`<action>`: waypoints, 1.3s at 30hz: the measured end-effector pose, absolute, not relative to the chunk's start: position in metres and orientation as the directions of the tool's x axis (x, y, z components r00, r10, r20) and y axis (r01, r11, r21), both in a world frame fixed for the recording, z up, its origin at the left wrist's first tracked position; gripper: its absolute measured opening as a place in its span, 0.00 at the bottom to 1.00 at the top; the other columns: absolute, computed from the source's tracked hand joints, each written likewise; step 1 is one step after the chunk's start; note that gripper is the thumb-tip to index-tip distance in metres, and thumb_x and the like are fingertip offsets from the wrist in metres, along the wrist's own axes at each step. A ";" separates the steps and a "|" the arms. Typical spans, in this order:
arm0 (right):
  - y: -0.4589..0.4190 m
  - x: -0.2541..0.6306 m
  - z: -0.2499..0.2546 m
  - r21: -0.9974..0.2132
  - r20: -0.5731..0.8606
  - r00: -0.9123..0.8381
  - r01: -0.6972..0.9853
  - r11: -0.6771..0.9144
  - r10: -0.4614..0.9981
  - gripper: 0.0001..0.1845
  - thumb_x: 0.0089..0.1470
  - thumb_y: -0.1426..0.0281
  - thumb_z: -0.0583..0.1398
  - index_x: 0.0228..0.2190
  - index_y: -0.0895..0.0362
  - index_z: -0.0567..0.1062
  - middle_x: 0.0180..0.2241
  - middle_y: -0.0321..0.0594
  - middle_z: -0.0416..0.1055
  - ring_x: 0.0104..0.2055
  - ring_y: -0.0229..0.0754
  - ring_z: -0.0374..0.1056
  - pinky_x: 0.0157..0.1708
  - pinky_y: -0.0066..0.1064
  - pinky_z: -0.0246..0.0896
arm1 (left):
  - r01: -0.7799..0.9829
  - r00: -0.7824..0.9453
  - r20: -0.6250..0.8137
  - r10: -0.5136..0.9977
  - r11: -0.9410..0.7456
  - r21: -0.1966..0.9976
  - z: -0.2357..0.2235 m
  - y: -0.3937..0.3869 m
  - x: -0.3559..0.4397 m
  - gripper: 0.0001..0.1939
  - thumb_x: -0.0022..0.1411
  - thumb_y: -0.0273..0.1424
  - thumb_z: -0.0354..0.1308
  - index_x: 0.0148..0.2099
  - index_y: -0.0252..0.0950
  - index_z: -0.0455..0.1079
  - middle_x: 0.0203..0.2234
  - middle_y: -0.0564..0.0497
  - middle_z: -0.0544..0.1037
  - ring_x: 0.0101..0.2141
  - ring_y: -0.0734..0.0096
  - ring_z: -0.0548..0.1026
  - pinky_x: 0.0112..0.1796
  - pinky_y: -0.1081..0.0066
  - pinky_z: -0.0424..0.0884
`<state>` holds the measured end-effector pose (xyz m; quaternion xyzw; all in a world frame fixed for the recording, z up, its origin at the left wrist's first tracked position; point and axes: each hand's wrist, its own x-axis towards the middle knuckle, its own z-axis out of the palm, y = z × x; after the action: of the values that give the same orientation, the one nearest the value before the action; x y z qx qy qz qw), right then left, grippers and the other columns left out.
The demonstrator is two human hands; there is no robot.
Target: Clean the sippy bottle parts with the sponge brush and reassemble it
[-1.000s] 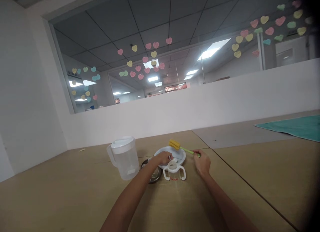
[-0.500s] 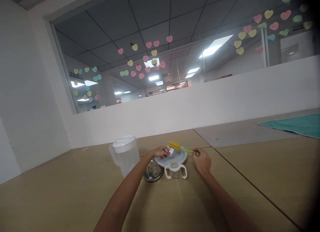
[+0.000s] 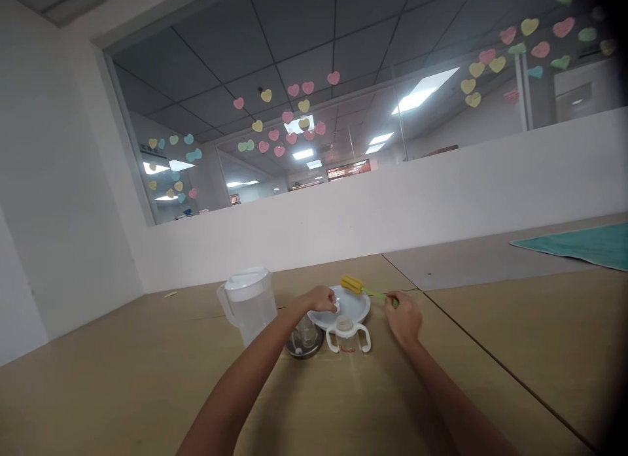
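Note:
My right hand [image 3: 405,318] is closed round the green handle of a bottle brush [image 3: 352,284] with a yellow sponge head. The brush head hovers over the far rim of a white basin [image 3: 360,309]. My left hand [image 3: 321,299] pinches a small white piece [image 3: 336,306] above the basin's left side, its kind mostly hidden by the fingers. In front of the basin stands a clear baby bottle [image 3: 346,338] with two white handles and an uncovered mouth. Partly behind my left forearm, a round metal tray [image 3: 304,352] holds clear bottle parts.
A translucent lidded pitcher [image 3: 252,302] stands left of the basin, close to my left forearm. A teal cloth [image 3: 583,245] lies at the far right of the table. A white wall [image 3: 333,230] with a window rises behind the table.
The brush has moved right, away from my left hand. My left fingers have turned downward over the basin, and the white piece is now more covered.

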<state>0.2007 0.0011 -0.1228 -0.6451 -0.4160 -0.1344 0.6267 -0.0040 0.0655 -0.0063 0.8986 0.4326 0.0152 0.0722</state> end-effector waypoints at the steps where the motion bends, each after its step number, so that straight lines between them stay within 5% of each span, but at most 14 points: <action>1: 0.001 0.201 -0.123 -0.702 0.689 0.624 0.701 0.127 0.369 0.17 0.45 0.67 0.48 0.27 0.59 0.75 0.29 0.46 0.74 0.32 0.44 0.64 0.33 0.32 0.52 | 0.769 0.637 -0.020 0.771 -0.633 0.086 -0.003 0.061 0.000 0.10 0.43 0.29 0.61 0.32 0.34 0.73 0.31 0.49 0.75 0.36 0.63 0.71 0.39 0.66 0.67; 7: 0.000 0.202 -0.122 -0.708 0.681 0.628 0.697 0.117 0.376 0.17 0.45 0.67 0.48 0.27 0.59 0.75 0.29 0.46 0.74 0.32 0.44 0.64 0.33 0.32 0.52 | 0.737 0.671 0.043 0.740 -0.660 -0.146 0.015 0.040 0.008 0.08 0.38 0.19 0.60 0.26 0.32 0.73 0.37 0.40 0.75 0.46 0.50 0.66 0.49 0.59 0.60; 10: -0.001 0.201 -0.121 -0.711 0.681 0.633 0.692 0.123 0.368 0.17 0.46 0.67 0.49 0.28 0.59 0.75 0.29 0.46 0.74 0.32 0.44 0.64 0.33 0.32 0.52 | 0.757 0.647 0.065 0.759 -0.631 -0.171 0.022 0.034 -0.009 0.08 0.43 0.23 0.60 0.31 0.32 0.74 0.39 0.39 0.75 0.46 0.52 0.67 0.48 0.60 0.61; 16: 0.000 0.196 -0.120 -0.681 0.701 0.599 0.723 0.115 0.387 0.16 0.46 0.68 0.49 0.26 0.59 0.75 0.28 0.45 0.73 0.31 0.44 0.64 0.32 0.31 0.51 | 0.824 0.559 -0.024 0.829 -0.559 -0.095 0.019 0.024 -0.063 0.12 0.49 0.37 0.59 0.35 0.36 0.73 0.32 0.50 0.77 0.32 0.69 0.73 0.32 0.74 0.66; 21: 0.001 0.196 -0.124 -0.626 0.739 0.549 0.774 0.097 0.391 0.14 0.47 0.70 0.50 0.26 0.58 0.74 0.28 0.44 0.73 0.32 0.43 0.63 0.33 0.31 0.50 | 0.854 0.520 -0.004 0.854 -0.519 -0.039 -0.010 0.020 -0.078 0.20 0.48 0.40 0.60 0.41 0.35 0.69 0.37 0.48 0.76 0.35 0.66 0.73 0.32 0.74 0.66; 32: 0.004 0.194 -0.128 -0.477 0.826 0.401 0.872 0.109 0.396 0.12 0.49 0.72 0.50 0.28 0.58 0.74 0.28 0.43 0.71 0.33 0.43 0.62 0.35 0.31 0.52 | 0.868 0.494 -0.059 0.867 -0.496 -0.014 -0.015 0.023 -0.086 0.20 0.44 0.36 0.61 0.41 0.34 0.69 0.37 0.46 0.75 0.35 0.61 0.73 0.32 0.71 0.65; 39: 0.009 0.191 -0.133 -0.379 0.850 0.229 0.892 0.248 0.474 0.14 0.53 0.74 0.49 0.31 0.58 0.74 0.32 0.44 0.69 0.35 0.41 0.63 0.35 0.29 0.55 | 0.856 0.517 -0.087 0.852 -0.513 0.062 -0.038 0.026 -0.088 0.24 0.45 0.38 0.62 0.46 0.35 0.67 0.40 0.49 0.75 0.37 0.65 0.73 0.34 0.74 0.66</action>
<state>0.1911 0.0086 -0.1332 -0.5803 -0.5884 -0.1981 0.5271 -0.0880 0.0263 -0.0375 0.8695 0.4910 -0.0226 0.0486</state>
